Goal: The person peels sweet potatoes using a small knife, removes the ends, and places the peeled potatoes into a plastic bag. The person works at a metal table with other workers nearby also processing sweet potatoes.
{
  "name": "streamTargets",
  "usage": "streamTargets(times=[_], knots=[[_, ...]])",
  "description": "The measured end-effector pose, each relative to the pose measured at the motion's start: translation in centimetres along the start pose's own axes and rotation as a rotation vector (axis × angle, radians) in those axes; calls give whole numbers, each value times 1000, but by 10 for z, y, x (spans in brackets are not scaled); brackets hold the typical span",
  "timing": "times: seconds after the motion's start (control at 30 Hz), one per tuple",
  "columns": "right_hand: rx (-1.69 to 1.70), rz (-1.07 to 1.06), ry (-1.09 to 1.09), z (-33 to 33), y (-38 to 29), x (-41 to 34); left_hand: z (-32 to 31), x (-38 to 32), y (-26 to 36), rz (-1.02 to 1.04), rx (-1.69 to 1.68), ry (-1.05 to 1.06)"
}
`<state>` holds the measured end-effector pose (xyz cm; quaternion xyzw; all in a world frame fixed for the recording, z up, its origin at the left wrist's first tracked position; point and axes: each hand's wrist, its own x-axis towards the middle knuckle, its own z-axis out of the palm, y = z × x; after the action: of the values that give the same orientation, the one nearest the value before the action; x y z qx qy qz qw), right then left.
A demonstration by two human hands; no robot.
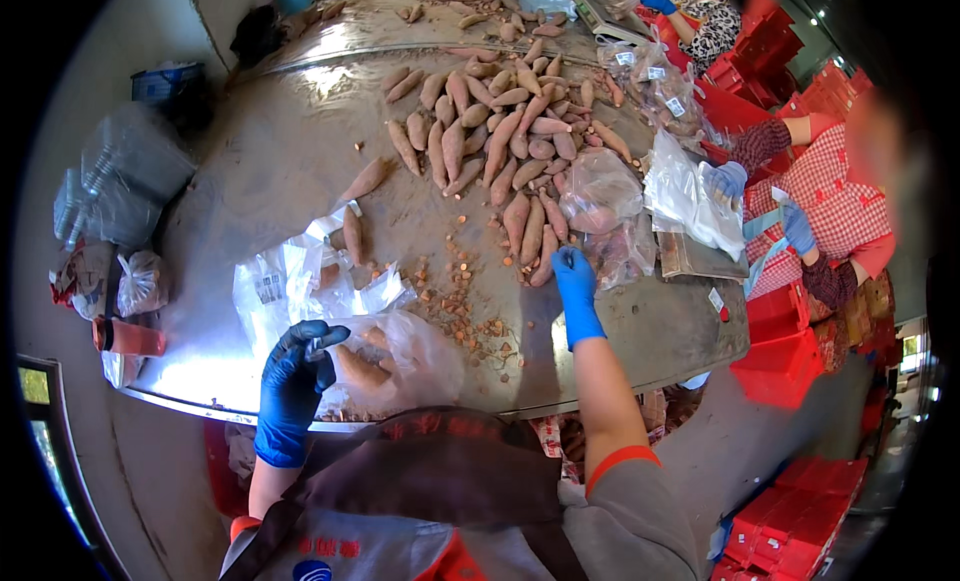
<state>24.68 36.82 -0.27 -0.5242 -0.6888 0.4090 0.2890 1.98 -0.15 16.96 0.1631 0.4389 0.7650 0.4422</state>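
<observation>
My left hand [294, 386], in a blue glove, is raised at the table's near edge with a small metallic-looking tool [315, 348] between its fingers, perhaps a short blade. Beside it lies a clear plastic bag [416, 356] with sweet potatoes inside. My right hand [576, 292], also blue-gloved, reaches to the near end of the big sweet potato pile [487, 123]. Its fingertips are bent beside a sweet potato [545, 257]; whether they touch or hold anything cannot be told. Cut root tips [457, 296] are scattered between my hands. Flat plastic bags [277, 281] lie at left, a sweet potato [352, 236] by them.
Filled bags [600, 191] and a stack of clear bags [686, 191] lie at right. A co-worker in a checkered apron [817, 206] stands there; another is by the scale [607, 14]. Red crates [776, 356] stand beyond the table. An orange-lidded cup [131, 337] is at left.
</observation>
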Motion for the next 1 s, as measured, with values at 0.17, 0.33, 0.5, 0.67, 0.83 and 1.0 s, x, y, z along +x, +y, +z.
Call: streamTargets(times=[0.17,0.33,0.5,0.67,0.83,1.0], knots=[[-441,26,93,32,1,8,5,-3,-4,-97,-185,8],[486,242,-126,25,6,-3,8,-4,-5,-82,-273,29],[1134,553,-324,11,-45,-71,24,-2,0,-52,-348,-51],[1208,284,-576,12,-143,-121,22,4,-1,-22,-307,-161],[751,67,-847,55,-184,-156,13,10,-2,0,-348,-204],[-296,-871,-798,86,-147,-150,-11,-2,6,68,-367,-66]])
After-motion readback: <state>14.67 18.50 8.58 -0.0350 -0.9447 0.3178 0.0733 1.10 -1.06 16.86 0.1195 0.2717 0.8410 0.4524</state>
